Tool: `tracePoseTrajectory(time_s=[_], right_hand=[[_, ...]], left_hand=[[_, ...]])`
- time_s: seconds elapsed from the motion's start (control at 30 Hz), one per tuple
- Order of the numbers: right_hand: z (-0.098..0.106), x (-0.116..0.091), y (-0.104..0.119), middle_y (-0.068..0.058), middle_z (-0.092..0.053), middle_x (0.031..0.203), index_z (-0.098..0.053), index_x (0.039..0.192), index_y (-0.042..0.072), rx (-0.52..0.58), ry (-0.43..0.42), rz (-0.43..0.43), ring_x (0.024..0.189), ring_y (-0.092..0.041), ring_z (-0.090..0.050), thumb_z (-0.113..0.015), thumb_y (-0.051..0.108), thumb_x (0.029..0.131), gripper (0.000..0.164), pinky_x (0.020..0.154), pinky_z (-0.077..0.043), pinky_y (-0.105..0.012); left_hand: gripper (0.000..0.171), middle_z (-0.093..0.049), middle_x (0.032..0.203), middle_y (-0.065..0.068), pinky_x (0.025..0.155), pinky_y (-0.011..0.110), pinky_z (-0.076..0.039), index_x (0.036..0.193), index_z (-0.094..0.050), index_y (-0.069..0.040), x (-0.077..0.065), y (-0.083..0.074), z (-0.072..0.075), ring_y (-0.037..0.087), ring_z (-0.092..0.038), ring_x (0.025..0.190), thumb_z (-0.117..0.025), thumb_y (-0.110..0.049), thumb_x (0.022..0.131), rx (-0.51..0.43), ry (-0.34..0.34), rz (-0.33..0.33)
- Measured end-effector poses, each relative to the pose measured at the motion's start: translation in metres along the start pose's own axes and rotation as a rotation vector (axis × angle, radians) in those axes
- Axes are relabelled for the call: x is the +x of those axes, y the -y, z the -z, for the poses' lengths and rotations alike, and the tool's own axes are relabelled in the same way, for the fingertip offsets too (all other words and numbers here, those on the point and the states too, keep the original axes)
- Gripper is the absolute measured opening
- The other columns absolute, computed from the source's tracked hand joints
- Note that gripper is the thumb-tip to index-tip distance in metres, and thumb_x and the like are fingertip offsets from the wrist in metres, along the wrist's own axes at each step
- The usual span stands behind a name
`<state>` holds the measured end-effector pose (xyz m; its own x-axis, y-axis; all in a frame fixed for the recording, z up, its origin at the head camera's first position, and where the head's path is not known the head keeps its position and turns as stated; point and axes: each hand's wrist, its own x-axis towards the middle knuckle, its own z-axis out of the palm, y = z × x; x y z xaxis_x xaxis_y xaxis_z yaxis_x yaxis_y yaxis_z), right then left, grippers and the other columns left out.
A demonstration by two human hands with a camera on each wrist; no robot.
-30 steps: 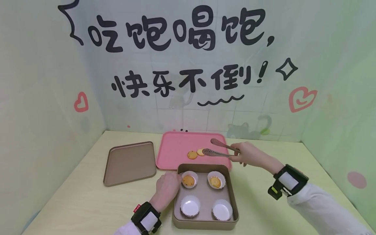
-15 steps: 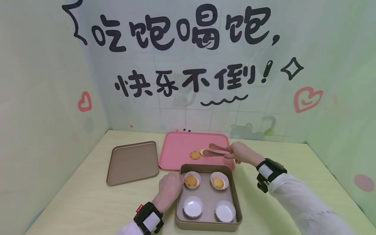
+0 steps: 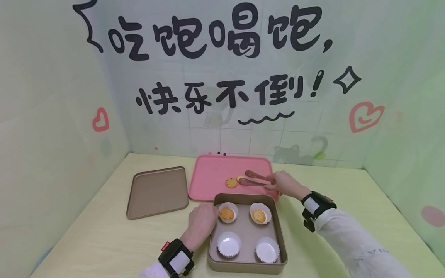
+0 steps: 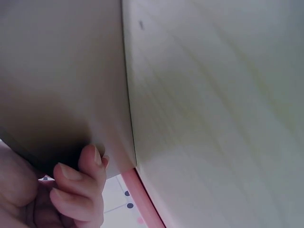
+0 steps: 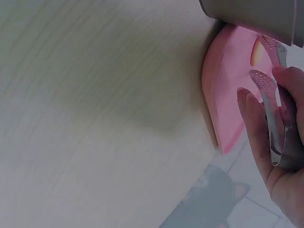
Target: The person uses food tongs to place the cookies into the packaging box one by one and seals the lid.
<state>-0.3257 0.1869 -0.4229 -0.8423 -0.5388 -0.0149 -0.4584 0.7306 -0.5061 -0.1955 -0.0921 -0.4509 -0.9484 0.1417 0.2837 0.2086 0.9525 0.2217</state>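
My left hand (image 3: 201, 221) grips the left wall of a brown square baking tin (image 3: 247, 266) near its far corner. In the left wrist view its curled fingers (image 4: 76, 190) touch the tin's outer side. The tin contains several white paper cups: the far left cup holds a speckled cookie (image 3: 226, 214), the far right one a pale cookie (image 3: 259, 216). Behind it, my right hand (image 3: 287, 185) holds metal tongs (image 3: 253, 183) with perforated tips spread apart. The tongs' tips are over a pink tray (image 3: 208, 173), beside a pale cookie (image 3: 240, 178) and a speckled cookie (image 3: 231, 183).
A flat brown tray (image 3: 158, 193) lies on the table at the left. Printed fabric walls (image 3: 222, 139) enclose the table at the back and sides. The tin's far edge stands close to the pink tray's front edge.
My right hand has moved left and lowered the tongs toward the pale cookie on the pink tray. My left hand stays at the tin. The head view has shifted slightly.
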Motion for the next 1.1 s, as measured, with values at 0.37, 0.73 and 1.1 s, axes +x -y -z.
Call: tracePoseTrajectory(time_s=[0.37,0.73,1.1], right_hand=[[-0.013,-0.004,-0.009,0.003,-0.053,0.059,-0.068,0.094,0.001,0.033,-0.086,0.046,0.048,-0.011,-0.056,-0.069,0.007,0.088,0.008,0.045,-0.044,-0.022],[-0.017,-0.005,-0.014,0.005,-0.049,0.059,-0.069,0.097,0.002,0.037,-0.131,0.022,0.048,-0.008,-0.051,-0.07,0.009,0.087,0.012,0.045,-0.036,-0.021],[-0.012,-0.013,-0.016,0.004,-0.056,0.062,-0.069,0.107,-0.005,0.009,-0.182,0.049,0.052,-0.009,-0.054,-0.07,0.009,0.087,0.025,0.048,-0.039,-0.022]], left_hand=[[0.032,-0.042,0.051,-0.001,0.037,0.037,-0.042,0.055,-0.046,-0.011,-0.002,0.0,-0.001,0.02,-0.053,0.047,-0.062,-0.006,0.083,-0.003,-0.069,-0.008],[0.032,-0.043,0.053,0.0,0.039,0.037,-0.043,0.056,-0.047,-0.01,-0.001,-0.002,0.001,0.02,-0.053,0.049,-0.061,-0.006,0.084,-0.016,-0.033,0.017],[0.033,-0.041,0.054,-0.001,0.038,0.035,-0.042,0.057,-0.047,-0.01,0.0,-0.002,0.003,0.017,-0.05,0.049,-0.061,-0.006,0.087,0.027,-0.005,-0.001]])
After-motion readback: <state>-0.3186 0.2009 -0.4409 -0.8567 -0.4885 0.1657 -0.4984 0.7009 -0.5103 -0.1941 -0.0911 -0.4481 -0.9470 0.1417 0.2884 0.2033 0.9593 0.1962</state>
